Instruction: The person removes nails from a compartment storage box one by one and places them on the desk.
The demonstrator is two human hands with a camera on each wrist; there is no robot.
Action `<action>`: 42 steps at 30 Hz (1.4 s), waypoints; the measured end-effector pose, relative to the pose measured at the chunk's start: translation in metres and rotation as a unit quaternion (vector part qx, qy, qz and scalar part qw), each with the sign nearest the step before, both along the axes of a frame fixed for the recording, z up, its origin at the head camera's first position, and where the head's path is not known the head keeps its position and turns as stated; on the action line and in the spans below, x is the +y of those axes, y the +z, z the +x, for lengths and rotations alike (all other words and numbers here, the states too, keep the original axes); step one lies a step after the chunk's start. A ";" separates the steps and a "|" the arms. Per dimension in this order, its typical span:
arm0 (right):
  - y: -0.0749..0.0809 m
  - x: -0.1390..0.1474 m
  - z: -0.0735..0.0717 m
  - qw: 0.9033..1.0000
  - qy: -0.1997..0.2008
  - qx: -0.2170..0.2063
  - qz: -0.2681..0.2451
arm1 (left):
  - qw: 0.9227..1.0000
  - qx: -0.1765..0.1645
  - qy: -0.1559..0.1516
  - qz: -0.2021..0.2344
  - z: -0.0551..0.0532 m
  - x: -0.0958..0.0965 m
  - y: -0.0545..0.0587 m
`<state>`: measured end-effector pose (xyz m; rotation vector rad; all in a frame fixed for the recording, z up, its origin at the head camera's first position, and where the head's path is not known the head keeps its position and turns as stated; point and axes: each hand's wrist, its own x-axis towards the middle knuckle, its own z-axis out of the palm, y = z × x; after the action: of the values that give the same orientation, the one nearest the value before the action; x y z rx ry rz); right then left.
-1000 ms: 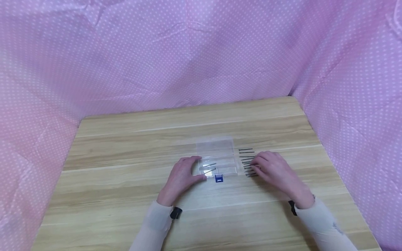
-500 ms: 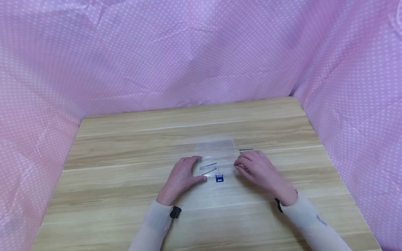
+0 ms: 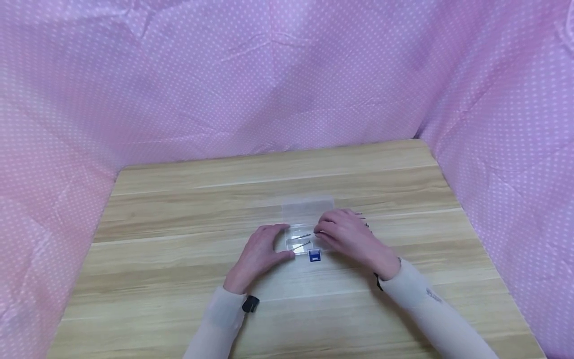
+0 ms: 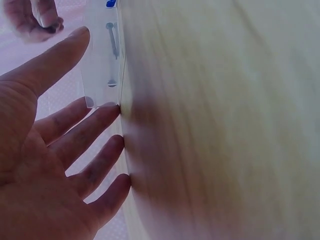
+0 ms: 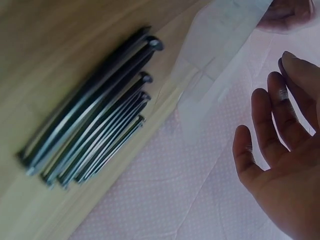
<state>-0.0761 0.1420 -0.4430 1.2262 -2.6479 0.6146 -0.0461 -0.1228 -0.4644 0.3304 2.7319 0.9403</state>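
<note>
A clear plastic box (image 3: 301, 253) stands on the table with its lid (image 3: 307, 209) laid open behind it and a blue latch (image 3: 315, 256) at the front. Two nails (image 3: 301, 246) lie inside, toward its left end. My left hand (image 3: 260, 252) holds that end, thumb at the front corner and index finger at the back one. Over the box's right part, my right hand (image 3: 347, 237) pinches a nail (image 4: 52, 29) between thumb and fingertips; most of this nail is hidden by the fingers.
More nails (image 5: 95, 105) lie side by side on the wooden table (image 3: 188, 209), right of the box and partly behind my right hand in the head view. Pink dotted cloth (image 3: 224, 89) hangs round the table's back and sides.
My right hand has moved left from the row of nails to over the box, bringing a nail with it. The left hand has stayed at the box's left end.
</note>
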 end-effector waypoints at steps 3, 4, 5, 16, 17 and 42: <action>-0.001 -0.007 -0.003 1.000 0.004 -0.005 0.012 | 1.000 0.000 0.001 0.001 -0.001 0.000 -0.001; -0.002 -0.009 -0.004 1.000 0.005 -0.009 0.016 | 1.000 -0.002 0.003 0.001 -0.001 0.000 -0.002; -0.002 -0.011 -0.005 1.000 0.005 -0.013 0.020 | 1.000 -0.004 0.004 0.002 -0.001 0.000 -0.002; -0.010 -0.028 -0.015 0.999 0.013 -0.036 0.035 | 1.000 0.002 0.001 0.002 -0.001 0.000 -0.003; -0.010 -0.029 -0.016 0.999 0.014 -0.039 0.036 | 1.000 0.003 0.000 0.002 -0.001 0.000 -0.003; -0.017 -0.044 -0.040 0.992 0.069 -0.061 0.081 | 1.000 0.005 0.001 0.006 -0.002 0.001 -0.003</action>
<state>-0.1162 0.0979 -0.4597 1.4725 -2.7773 0.5191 -0.0476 -0.1221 -0.4673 0.3345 2.7372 0.9594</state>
